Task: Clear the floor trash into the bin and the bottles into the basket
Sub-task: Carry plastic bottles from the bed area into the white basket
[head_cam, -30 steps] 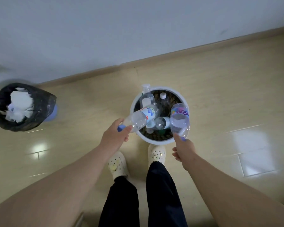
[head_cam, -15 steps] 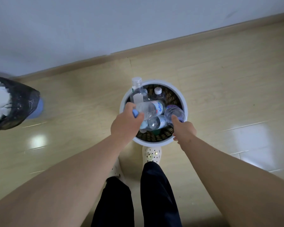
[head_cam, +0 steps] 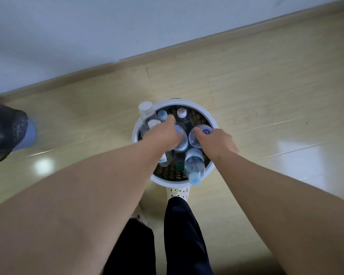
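Observation:
A round white-rimmed basket stands on the floor in front of my feet, with several clear plastic bottles inside. My left hand reaches into it and grips a clear bottle lying across the others. My right hand holds a bottle with a purple label just inside the right rim. A bottle with a light blue cap leans on the near rim. Another with a white cap stands upright at the far left rim. The black-bagged bin sits at the left edge, cut off.
The wall and skirting board run behind the basket. Pale wooden floor surrounds it. My legs in dark trousers and white perforated clogs stand right below the basket.
Both hands have moved forward and down, carrying their bottles from above the basket's near rim into it. The view has shifted right, so the bin now sits at the left edge.

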### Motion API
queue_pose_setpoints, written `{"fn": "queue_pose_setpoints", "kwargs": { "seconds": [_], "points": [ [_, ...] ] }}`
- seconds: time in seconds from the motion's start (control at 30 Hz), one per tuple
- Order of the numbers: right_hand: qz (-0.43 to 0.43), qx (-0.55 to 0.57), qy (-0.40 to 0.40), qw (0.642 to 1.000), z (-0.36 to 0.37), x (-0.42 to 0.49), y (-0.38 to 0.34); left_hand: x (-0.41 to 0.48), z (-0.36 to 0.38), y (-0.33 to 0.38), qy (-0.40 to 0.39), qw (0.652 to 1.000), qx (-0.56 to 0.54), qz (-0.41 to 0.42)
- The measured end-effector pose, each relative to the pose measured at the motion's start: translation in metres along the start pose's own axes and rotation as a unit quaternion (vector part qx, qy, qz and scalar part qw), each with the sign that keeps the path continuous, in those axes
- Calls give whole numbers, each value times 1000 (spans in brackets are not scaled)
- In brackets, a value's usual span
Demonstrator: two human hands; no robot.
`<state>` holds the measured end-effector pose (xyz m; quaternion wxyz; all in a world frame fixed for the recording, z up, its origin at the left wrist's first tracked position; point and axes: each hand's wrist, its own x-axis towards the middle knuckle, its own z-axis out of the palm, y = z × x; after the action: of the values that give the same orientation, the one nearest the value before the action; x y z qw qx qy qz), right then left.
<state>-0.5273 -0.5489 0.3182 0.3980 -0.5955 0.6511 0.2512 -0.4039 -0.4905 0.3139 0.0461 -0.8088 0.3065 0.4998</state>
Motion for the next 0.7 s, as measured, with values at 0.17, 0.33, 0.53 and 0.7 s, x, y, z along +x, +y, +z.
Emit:
{"fn": "queue_pose_setpoints", "kwargs": {
  "seconds": [0.17,0.33,0.53,0.7],
  "points": [
    [-10,-55,-4,998,3,4,2,2,27,-11,10,999,-3,47],
    [-9,-5,-54,998,14,8,4,4,20,-14,-34,996,-74,49],
    [-24,178,-131,975,18,6,25,-13,31,-45,4,959,-272,-82],
    [34,180,-65,981,34,8,47,-15,51,-70,52,923,-338,-179]
  ]
}}
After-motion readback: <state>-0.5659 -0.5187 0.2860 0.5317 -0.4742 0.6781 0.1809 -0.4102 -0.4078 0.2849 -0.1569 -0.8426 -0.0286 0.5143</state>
